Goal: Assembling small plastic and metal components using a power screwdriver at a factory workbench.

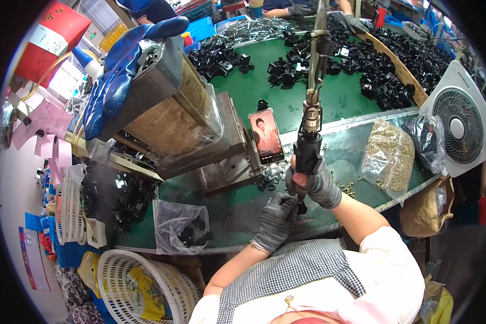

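A dark power screwdriver [309, 148] hangs upright from above over the near edge of the green table. My right hand [323, 188], in a grey knit glove with bare fingertips showing, is wrapped round its body. Just left of the tool's lower end is my left hand [275, 220], also gloved. Its fingers are closed, and what they hold is hidden; a small dark piece [302, 207] shows beside them under the tool. Loose brass screws [346, 190] lie right of my right hand. Small metal rings [277, 171] and black bits lie beyond my left hand.
A lit phone [266, 137] leans by a metal stand [229, 173]. Blue gloves [113, 81] drape over a machine at left. Black parts [221, 56] heap across the table. A screw bag [387, 155] and fan [459, 124] stand right; a white basket [108, 275] sits lower left. Others' gloved hands [355, 23] show far off.
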A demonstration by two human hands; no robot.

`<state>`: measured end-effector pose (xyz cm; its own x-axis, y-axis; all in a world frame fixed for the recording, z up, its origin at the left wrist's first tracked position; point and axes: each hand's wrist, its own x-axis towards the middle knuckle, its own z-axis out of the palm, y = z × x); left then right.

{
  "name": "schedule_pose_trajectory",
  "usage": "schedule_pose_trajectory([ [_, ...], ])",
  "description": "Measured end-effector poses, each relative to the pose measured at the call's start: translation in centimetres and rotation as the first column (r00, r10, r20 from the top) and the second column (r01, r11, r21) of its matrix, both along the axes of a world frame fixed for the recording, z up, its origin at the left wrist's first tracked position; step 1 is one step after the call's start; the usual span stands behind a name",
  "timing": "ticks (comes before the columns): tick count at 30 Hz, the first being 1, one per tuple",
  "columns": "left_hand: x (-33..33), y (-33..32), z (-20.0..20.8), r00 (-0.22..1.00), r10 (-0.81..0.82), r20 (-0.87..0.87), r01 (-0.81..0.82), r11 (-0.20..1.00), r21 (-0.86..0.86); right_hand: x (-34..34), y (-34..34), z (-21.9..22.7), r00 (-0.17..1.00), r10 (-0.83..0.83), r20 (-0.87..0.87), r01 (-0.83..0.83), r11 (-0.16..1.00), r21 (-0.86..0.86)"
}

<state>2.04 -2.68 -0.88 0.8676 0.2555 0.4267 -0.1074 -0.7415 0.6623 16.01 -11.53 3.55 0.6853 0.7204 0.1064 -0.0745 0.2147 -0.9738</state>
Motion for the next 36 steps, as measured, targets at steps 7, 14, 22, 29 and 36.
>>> schedule_pose_trajectory([
  [7, -0.5, 0.0, -0.1, 0.992, -0.008, -0.128, -0.003, 0.996, -0.088, -0.4, 0.3, -0.2, 0.996, 0.074, -0.049, -0.074, 0.997, -0.008],
  [14, -0.5, 0.4, -0.4, 0.991, -0.025, -0.132, 0.012, 0.995, -0.096, -0.9, 0.5, -0.1, 0.992, 0.092, -0.089, -0.087, 0.995, 0.053],
  [22, 0.5, -0.3, -1.4, 1.000, -0.003, -0.008, 0.003, 0.997, -0.077, -0.5, 0.2, 0.0, 0.997, 0.042, -0.069, -0.044, 0.999, -0.029],
  [29, 2.7, -1.4, -1.4, 0.999, -0.030, -0.019, 0.029, 0.998, -0.060, 1.5, -0.9, -0.2, 0.998, -0.064, 0.012, 0.065, 0.995, -0.071],
  [36, 3.0, -0.4, -0.1, 0.970, -0.047, 0.238, 0.035, 0.998, 0.054, 0.7, -1.0, -0.3, 0.980, -0.169, 0.108, 0.173, 0.985, -0.020],
])
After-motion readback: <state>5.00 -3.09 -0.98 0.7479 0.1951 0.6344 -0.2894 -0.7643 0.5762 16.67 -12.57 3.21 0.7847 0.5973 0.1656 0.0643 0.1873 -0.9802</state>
